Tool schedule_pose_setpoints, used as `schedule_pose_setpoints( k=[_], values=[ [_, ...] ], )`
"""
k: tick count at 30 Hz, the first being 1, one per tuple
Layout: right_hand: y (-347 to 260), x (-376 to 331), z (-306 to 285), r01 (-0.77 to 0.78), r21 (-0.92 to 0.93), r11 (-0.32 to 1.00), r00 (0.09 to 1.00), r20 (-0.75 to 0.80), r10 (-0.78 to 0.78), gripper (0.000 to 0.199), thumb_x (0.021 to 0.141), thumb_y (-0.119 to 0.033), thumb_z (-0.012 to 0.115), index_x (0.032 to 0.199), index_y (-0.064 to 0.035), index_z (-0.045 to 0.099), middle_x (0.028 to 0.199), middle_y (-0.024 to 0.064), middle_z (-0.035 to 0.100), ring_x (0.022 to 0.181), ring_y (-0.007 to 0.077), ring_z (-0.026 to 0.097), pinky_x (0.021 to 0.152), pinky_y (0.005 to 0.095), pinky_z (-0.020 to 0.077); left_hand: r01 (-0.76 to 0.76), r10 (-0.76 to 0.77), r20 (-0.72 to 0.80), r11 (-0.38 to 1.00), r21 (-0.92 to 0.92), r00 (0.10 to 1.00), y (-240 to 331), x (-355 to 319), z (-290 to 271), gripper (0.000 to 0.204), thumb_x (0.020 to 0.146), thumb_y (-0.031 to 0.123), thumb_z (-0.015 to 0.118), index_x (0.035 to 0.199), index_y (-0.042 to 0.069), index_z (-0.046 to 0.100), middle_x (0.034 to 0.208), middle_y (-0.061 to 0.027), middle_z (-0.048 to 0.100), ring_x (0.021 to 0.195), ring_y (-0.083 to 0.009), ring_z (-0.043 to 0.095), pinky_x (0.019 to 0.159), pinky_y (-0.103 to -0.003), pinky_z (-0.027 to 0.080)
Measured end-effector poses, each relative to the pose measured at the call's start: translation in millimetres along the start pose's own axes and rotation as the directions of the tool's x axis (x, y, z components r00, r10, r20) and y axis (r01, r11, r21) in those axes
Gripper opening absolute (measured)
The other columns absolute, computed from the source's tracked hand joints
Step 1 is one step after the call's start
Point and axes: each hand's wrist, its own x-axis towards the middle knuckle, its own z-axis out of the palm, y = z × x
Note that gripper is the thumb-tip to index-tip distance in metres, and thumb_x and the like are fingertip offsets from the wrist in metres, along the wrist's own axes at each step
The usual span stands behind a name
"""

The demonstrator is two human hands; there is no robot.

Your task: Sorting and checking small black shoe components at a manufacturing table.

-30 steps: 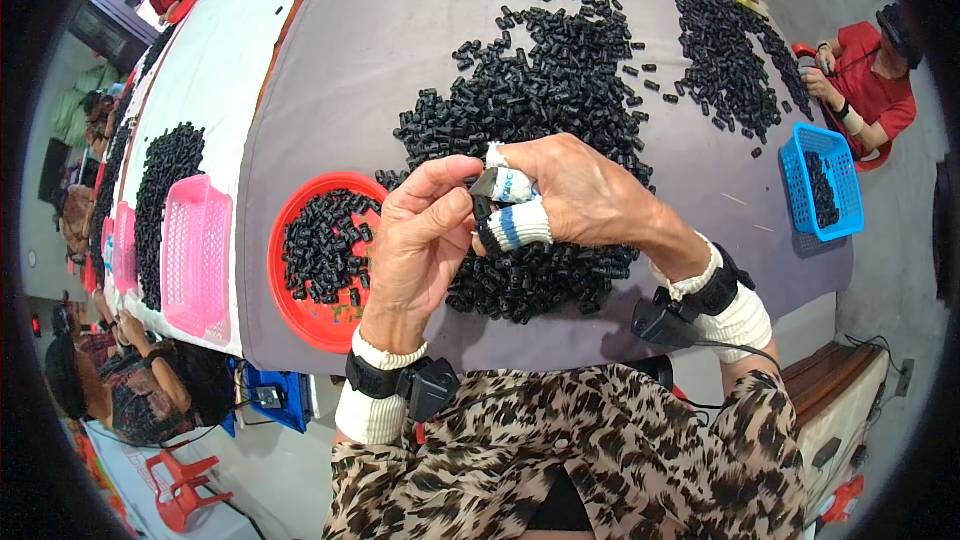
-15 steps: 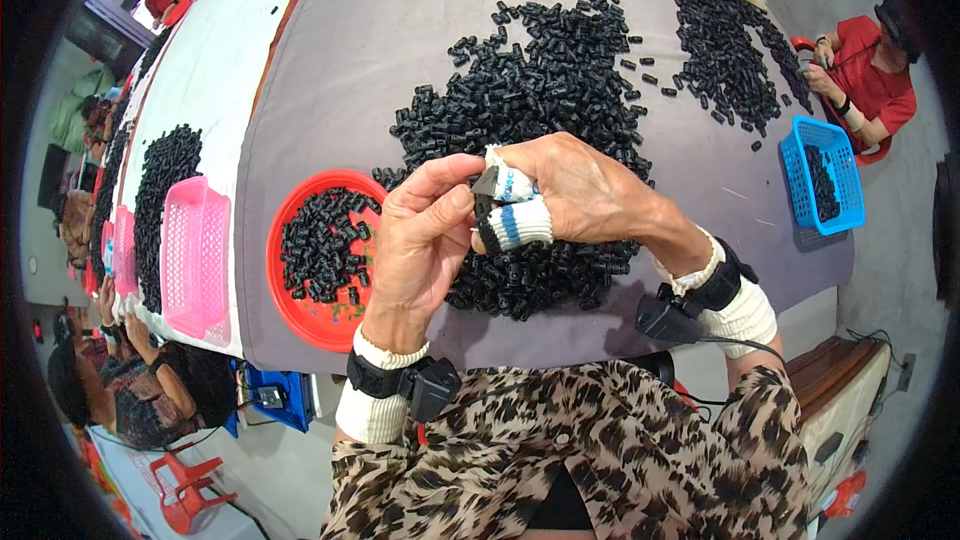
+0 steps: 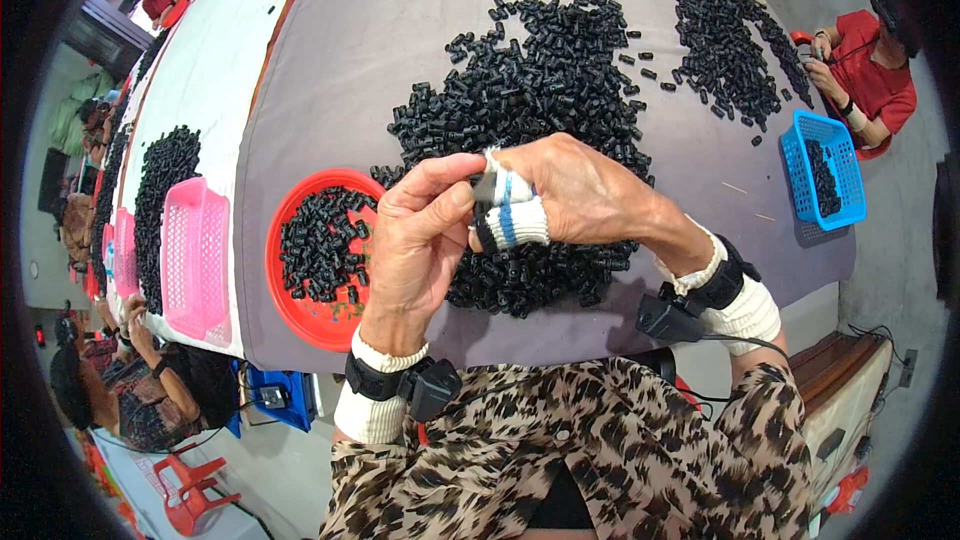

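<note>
Two hands, left hand [image 3: 420, 240] and right hand [image 3: 570, 195], both pinching one small black part [image 3: 484, 190] over one red plate [image 3: 300, 310]

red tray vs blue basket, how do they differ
The red tray is round, shallow and solid-walled; the blue basket is rectangular, deeper and has lattice sides. The red tray lies just left of the left hand, near the table's front edge; the blue basket sits far to the right, beyond the right hand, by a person in red. Both are plastic and hold small black parts like those heaped on the grey table.
</note>
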Motion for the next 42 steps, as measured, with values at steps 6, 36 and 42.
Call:
schedule_pose_setpoints(
  k=[6,36,42],
  values=[
    [-5,-2,1,0.054,0.003,0.999,0.997,-0.062,-0.053,0.039,0.073,-0.033,0.066,0.074,0.0039,0.054,0.065,0.0185,0.057,0.058,0.0336,0.056,0.056,0.0379,0.0440,0.008,-0.008,-0.026,1.000,-0.024,1.000,0,0,5,0.023,0.085,0.002,0.058,0.106,-0.003,0.057,0.095,-0.0085,0.062,0.084,-0.0137,0.060,0.076,-0.027,0.051],
    [-12,-4,-4,-0.015,0.077,0.997,0.993,-0.116,0.024,0.038,0.069,-0.034,0.070,0.074,0.0010,0.056,0.063,0.0128,0.057,0.058,0.0236,0.056,0.055,0.0343,0.0439,0.018,-0.020,-0.054,0.999,-0.038,0.998,-6,-4,5,0.022,0.086,0.004,0.056,0.107,-0.003,0.057,0.095,-0.0088,0.063,0.083,-0.0140,0.061,0.072,-0.026,0.052],
    [-5,-5,-3,-0.018,0.056,0.998,0.997,-0.073,0.022,0.034,0.067,-0.026,0.074,0.077,-0.0009,0.054,0.064,0.0063,0.054,0.057,0.0152,0.050,0.055,0.0309,0.0415,0.008,-0.008,-0.009,0.997,-0.079,1.000,-6,-4,7,0.022,0.086,0.004,0.056,0.107,-0.003,0.057,0.096,-0.0094,0.063,0.085,-0.0152,0.061,0.075,-0.028,0.051]
  ],
)
